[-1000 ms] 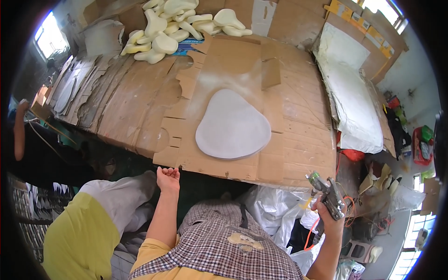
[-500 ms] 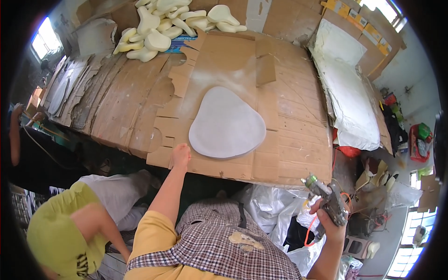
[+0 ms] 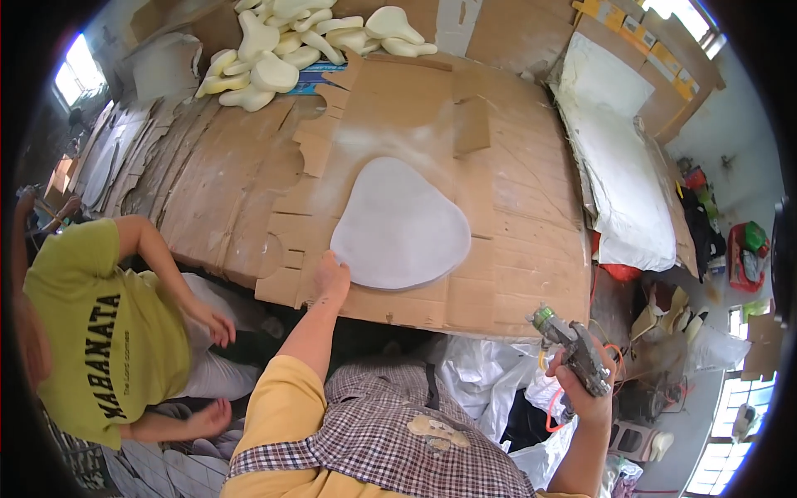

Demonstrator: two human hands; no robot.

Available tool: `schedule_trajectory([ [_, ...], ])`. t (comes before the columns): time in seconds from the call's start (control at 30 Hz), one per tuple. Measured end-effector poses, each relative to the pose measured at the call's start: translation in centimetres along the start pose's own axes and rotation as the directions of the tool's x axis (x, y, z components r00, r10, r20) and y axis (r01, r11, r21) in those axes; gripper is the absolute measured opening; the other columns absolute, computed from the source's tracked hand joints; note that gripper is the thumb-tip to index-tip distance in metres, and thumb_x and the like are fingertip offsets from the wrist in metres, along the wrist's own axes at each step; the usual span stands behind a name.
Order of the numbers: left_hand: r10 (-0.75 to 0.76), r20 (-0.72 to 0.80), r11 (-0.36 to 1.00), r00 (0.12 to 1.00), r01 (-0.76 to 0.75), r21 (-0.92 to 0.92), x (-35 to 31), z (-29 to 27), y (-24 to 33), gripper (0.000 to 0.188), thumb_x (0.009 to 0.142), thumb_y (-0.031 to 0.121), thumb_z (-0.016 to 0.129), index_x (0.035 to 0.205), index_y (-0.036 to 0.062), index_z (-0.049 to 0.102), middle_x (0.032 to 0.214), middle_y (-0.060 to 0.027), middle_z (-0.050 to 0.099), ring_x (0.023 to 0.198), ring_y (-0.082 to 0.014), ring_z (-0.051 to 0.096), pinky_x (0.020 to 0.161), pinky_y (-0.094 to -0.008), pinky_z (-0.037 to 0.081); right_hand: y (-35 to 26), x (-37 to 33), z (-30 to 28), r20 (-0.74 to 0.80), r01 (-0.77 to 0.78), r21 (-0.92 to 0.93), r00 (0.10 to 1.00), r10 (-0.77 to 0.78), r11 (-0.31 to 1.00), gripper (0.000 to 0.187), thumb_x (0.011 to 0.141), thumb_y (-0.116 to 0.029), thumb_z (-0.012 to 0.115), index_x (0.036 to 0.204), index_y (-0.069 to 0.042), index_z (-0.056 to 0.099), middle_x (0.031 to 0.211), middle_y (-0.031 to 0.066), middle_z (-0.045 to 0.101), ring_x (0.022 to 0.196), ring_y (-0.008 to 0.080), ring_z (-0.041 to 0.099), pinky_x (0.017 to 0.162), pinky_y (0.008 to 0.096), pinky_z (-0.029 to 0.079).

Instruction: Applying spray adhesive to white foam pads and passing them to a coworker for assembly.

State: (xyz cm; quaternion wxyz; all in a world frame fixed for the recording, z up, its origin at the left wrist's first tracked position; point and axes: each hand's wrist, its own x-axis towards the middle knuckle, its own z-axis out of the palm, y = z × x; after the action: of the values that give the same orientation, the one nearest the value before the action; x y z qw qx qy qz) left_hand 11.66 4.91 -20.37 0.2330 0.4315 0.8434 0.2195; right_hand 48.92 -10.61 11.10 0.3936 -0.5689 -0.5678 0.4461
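A smooth grey rounded-triangular pad [image 3: 403,224] lies flat on the cardboard-covered table [image 3: 531,257] in front of me. At its near left edge is my left hand [image 3: 332,278], fingers curled closed with the tips against the rim; the hand itself hides the exact grip. My right hand [image 3: 588,397] holds a spray gun [image 3: 579,353] by its handle, off the table's near right corner. The gun's green-tipped front end points up and left, away from the pad. An orange hose [image 3: 551,408] hangs beside it.
Pale cream foam pieces [image 3: 274,73] are heaped at the far left. A white-covered board [image 3: 618,174] stands at the right. Close on my left, a person in a yellow-green shirt [image 3: 83,332] bends with both hands low. Silvery plastic sheeting [image 3: 481,365] hangs under the table's front edge.
My left hand has moved right and up to the pad's edge. The spray gun has shifted slightly left. The person on the left has turned and come further into view, both hands now showing.
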Motion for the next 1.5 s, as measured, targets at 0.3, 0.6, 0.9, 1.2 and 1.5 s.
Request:
schedule_trajectory([
  [0.3, -0.021, 0.019, 0.999, 1.000, 0.021, 0.033, 0.9, -0.1, 1.5, 0.021, 0.077, 0.014, 0.064, 0.096, 0.0057, 0.065, 0.097, -0.0146, 0.066, 0.094, -0.0316, 0.063, 0.080, -0.0417, 0.050, 1.8, -3.8, -1.5, -0.063, -0.092, 0.017, 0.994, 0.093, 0.996, 0.039, 0.076, -0.005, 0.069, 0.112, 0.006, 0.059, 0.080, 0.0040, 0.062, 0.071, 0.0115, 0.059, 0.066, 0.0263, 0.048],
  [0.6, -0.263, 0.240, 0.566, 0.935, 0.351, -0.746, 2.2, 1.3, -0.1, 0.017, 0.076, 0.005, 0.064, 0.091, 0.0061, 0.059, 0.087, -0.0049, 0.060, 0.074, -0.0187, 0.058, 0.063, -0.0335, 0.047, 2.6, -3.4, -0.8, -0.071, -0.010, 0.109, 0.997, 0.018, 0.994, 0.047, 0.077, -0.010, 0.073, 0.115, 0.008, 0.053, 0.079, 0.0075, 0.061, 0.072, 0.0153, 0.060, 0.067, 0.0284, 0.048],
  [0.9, -0.255, 0.385, 0.238, 0.887, 0.444, -0.864, 1.4, 1.5, 0.0, 0.036, 0.081, 0.002, 0.061, 0.115, 0.0050, 0.050, 0.114, -0.0109, 0.055, 0.097, -0.0242, 0.058, 0.074, -0.0433, 0.053, 2.7, -6.2, -1.3, 0.078, -0.049, 0.023, 0.996, 0.047, 0.999, 0.051, 0.076, -0.012, 0.073, 0.119, 0.008, 0.054, 0.080, 0.0068, 0.064, 0.069, 0.0132, 0.061, 0.066, 0.0267, 0.049],
  [1.2, -0.139, 0.422, 0.366, 0.896, 0.442, -0.819, -0.7, 0.2, 2.3, 0.050, 0.078, -0.005, 0.054, 0.127, 0.0071, 0.048, 0.120, -0.0113, 0.055, 0.104, -0.0268, 0.058, 0.078, -0.0450, 0.055, 2.4, -7.3, -0.7, 0.043, -0.091, 0.078, 0.995, 0.088, 0.993, 0.046, 0.074, -0.004, 0.071, 0.116, 0.008, 0.057, 0.078, 0.0069, 0.064, 0.071, 0.0136, 0.062, 0.066, 0.0268, 0.049],
  [1.5, 0.190, 0.239, 0.141, 0.952, 0.214, -0.967, -1.9, -6.9, 8.2, 0.044, 0.081, -0.005, 0.053, 0.124, 0.0079, 0.049, 0.115, -0.0078, 0.057, 0.102, -0.0219, 0.059, 0.081, -0.0394, 0.054, 3.0, -6.3, -1.1, 0.006, 0.006, 0.007, 1.000, -0.006, 1.000, 0.059, 0.077, -0.003, 0.069, 0.130, 0.005, 0.047, 0.086, 0.0100, 0.064, 0.078, 0.0163, 0.061, 0.073, 0.0286, 0.049],
])
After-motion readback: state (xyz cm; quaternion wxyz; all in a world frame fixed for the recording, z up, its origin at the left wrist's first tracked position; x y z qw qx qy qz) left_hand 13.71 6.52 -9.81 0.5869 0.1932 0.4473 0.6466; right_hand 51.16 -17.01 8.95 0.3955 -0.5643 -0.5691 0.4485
